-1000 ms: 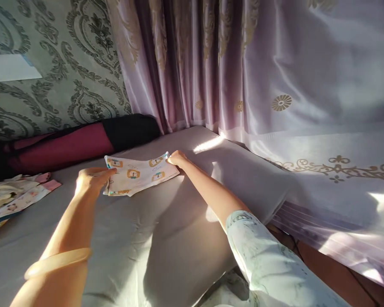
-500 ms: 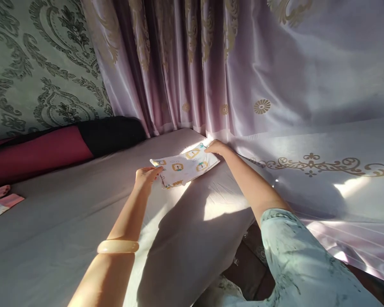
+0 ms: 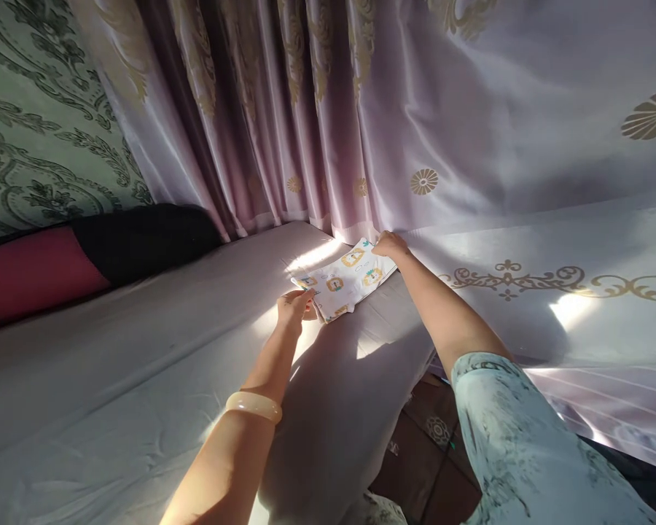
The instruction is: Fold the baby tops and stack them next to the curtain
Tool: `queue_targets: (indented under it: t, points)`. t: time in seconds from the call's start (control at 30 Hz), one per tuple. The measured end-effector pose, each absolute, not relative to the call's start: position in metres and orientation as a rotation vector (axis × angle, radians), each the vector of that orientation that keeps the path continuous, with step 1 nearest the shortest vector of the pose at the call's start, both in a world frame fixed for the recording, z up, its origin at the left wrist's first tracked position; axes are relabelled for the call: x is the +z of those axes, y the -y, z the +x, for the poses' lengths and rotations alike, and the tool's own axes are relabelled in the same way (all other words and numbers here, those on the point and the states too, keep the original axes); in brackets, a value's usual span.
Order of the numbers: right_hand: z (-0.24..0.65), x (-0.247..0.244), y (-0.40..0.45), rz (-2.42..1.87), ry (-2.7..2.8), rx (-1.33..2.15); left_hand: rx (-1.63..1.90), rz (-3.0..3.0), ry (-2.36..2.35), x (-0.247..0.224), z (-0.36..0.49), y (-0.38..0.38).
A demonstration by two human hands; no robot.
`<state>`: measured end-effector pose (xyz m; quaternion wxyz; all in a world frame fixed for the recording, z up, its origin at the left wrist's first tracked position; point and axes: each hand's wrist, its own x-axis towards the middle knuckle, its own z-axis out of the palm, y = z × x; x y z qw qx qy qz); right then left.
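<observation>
From the head camera, there it was: a small white printed cloth, yellow and teal figures across it, spread between two hands at the far corner of the grey sheet, just short of the satin curtain. Was it lying on the sheet or a touch above it? The view could not settle that.

The left hand had the near end, thumb over the top, fingers clamped on the cloth's edge. Out at the far end, the right hand was bent down over the other edge, its fingers apparently together on the fabric, though the tips were hidden. A pale bangle circled the left forearm; a patterned sleeve covered the right upper arm.

And the cloth itself? Light and soft by the look of it, with no stiffness of its own, likely to sag or crease unless kept taut; hardly fragile, and not obviously slippery. The two opposite ends looked the right places to grip, with the corners next best. Beyond the left hand, well apart, lay a red-and-black bolster.
</observation>
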<state>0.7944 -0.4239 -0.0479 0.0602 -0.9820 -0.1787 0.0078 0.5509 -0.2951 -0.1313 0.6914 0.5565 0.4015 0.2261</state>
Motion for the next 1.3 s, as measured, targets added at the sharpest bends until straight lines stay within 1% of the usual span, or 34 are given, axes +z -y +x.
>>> queue_targets:
  t: [0.2,0.37,0.53,0.7,0.93,1.13,1.2,1.3]
  points:
    - [0.791,-0.064,0.419,-3.026,0.587,-0.187,0.451,1.358,-0.939,-0.147,0.562,0.298]
    - [0.781,-0.095,0.414,-3.044,0.627,-0.361,0.367,1.662,-0.991,-0.151,0.560,0.300]
    - [0.778,-0.123,0.416,-2.971,0.625,-0.451,0.352,1.775,-0.984,-0.149,0.556,0.304]
    - [0.778,-0.134,0.418,-3.002,0.589,-0.392,0.334,1.846,-1.008,-0.147,0.553,0.305]
    - [0.775,-0.133,0.422,-3.014,0.593,-0.287,0.360,1.834,-0.915,-0.136,0.544,0.314]
    - [0.769,-0.136,0.415,-2.947,0.760,-0.363,0.294,1.967,-0.803,-0.137,0.545,0.316]
    - [0.771,-0.140,0.411,-2.916,0.868,-0.314,0.284,2.000,-0.793,-0.138,0.546,0.316]
    - [0.775,-0.146,0.408,-2.917,0.945,-0.151,0.277,2.053,-0.784,-0.138,0.547,0.316]
